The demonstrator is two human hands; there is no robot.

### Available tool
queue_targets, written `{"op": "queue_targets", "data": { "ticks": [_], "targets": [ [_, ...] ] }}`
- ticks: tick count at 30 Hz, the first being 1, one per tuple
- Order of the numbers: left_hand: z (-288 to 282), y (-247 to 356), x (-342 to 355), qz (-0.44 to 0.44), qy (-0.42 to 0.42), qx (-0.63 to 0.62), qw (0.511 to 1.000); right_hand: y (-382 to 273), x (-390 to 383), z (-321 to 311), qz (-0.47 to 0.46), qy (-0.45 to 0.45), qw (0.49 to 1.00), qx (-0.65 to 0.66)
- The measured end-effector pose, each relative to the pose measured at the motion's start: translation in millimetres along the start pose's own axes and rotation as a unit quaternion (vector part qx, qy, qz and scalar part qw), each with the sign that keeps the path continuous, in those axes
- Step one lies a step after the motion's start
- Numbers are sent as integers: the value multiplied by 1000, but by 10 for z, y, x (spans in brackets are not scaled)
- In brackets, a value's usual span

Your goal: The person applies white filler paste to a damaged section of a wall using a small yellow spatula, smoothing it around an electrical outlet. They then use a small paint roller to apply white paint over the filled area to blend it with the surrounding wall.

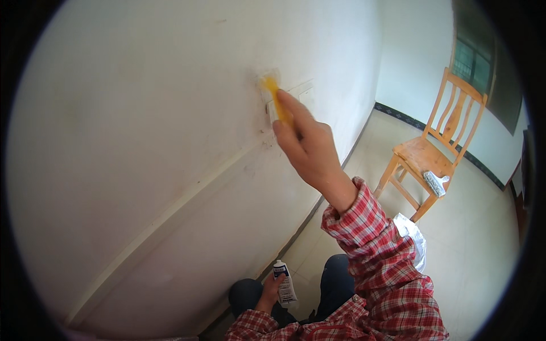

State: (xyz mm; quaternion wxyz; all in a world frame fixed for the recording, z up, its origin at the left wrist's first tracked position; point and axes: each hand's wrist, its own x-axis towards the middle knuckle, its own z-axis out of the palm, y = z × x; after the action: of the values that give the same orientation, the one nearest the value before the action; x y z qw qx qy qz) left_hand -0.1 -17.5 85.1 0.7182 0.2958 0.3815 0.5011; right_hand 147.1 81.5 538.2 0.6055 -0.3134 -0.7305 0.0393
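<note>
Flat yellow plastic scraper [272, 91]; smooth white wall [142, 125]

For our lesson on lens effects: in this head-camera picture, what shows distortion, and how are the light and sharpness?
Head view: fisheye, with a black rim around the picture and the wall trim bowing; soft, even daylight without hard shadows; the right hand with its yellow scraper is slightly soft, while the tube in the left hand and the wooden chair look fairly sharp.

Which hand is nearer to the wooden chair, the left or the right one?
Right. The right hand is raised at the wall with a yellow scraper, left of the wooden chair. The left hand holds a white tube low, farther away.
</note>
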Motion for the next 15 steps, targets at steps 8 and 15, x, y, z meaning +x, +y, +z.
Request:
{"op": "queue_targets", "data": {
  "ticks": [8,15],
  "targets": [
    [-57,23,-19,-11,7,-18,1000,36,-265,-295,44,109,992,49],
    [50,-166,85,-9,-20,-11,1000,2228,-2223,-612,626,155,654,395]
  ]
}}
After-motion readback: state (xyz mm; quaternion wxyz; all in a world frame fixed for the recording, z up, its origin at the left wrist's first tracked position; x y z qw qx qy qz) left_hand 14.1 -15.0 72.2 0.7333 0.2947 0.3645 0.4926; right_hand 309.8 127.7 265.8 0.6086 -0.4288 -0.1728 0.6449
